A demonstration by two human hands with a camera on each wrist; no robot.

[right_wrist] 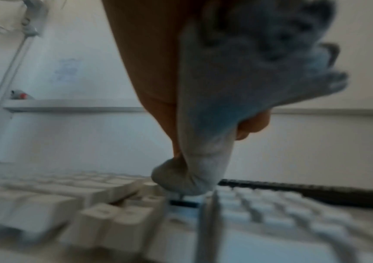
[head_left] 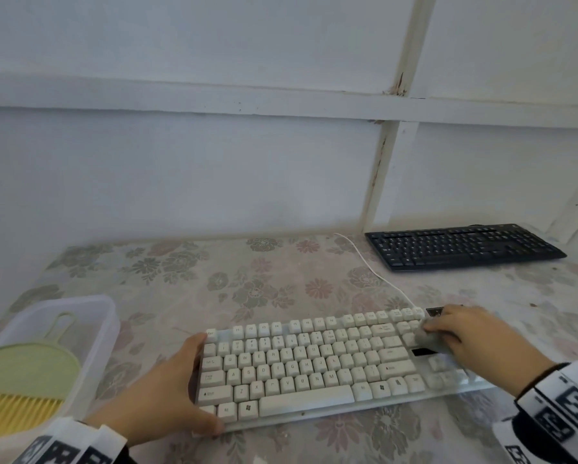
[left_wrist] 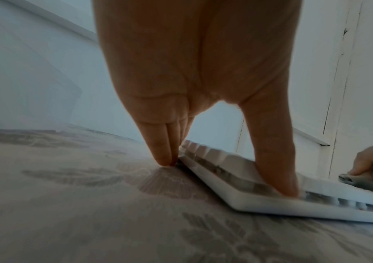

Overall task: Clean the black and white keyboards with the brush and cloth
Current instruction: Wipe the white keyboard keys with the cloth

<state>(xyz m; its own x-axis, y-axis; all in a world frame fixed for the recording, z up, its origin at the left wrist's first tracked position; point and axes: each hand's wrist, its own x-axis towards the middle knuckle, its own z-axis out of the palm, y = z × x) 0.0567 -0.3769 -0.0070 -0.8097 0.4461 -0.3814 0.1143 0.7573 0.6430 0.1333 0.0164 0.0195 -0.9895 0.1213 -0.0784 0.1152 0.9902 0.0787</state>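
The white keyboard lies in front of me on the flowered table cover. My left hand braces its left end: straight fingers stand on the table at the far-left corner, and the thumb presses on the near-left corner. My right hand grips a bunched grey cloth and presses it onto the keys at the right of the main block. The right wrist view shows the cloth tip on the white keyboard. The black keyboard lies at the far right. The green brush with yellow bristles rests in a box at left.
A translucent plastic box holding the brush sits at the table's left edge. The white cable runs from the white keyboard back toward the wall. A white panelled wall stands close behind the table.
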